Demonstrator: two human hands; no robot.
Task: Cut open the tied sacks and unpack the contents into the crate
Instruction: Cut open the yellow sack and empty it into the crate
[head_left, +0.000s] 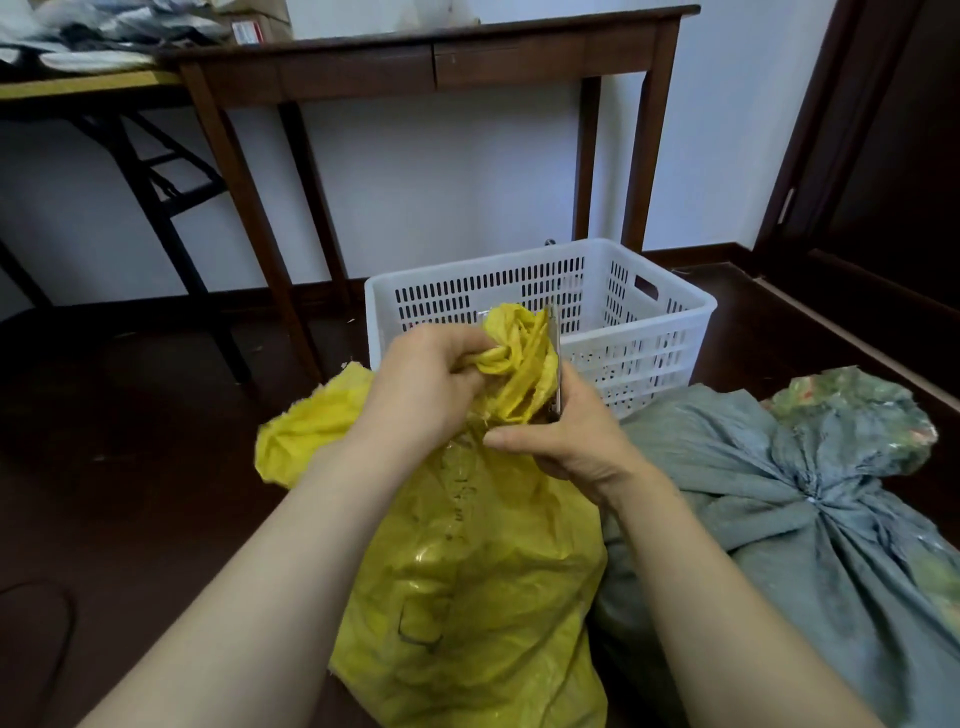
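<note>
The yellow sack (467, 571) stands in the lower centre of the frame. Its long axis runs from the bottom edge up to the knotted neck (514, 343) at mid-frame. The left hand (426, 384) has its fingers clenched round the twisted neck just left of the knot. The right hand (566, 441) is curled round the handle of the scissors (556, 364), thumb lying out to the left. The thin metal blade points straight up against the knot's right side.

Faint dark print runs lengthwise down the sack (too smudged to read). Behind it sits the white crate (654, 317), and at the right a grey-green sack (769, 499) lies tied. At upper left, a cardboard box (260, 21) on the wooden table (415, 57) bears a red-and-white label, illegible.
</note>
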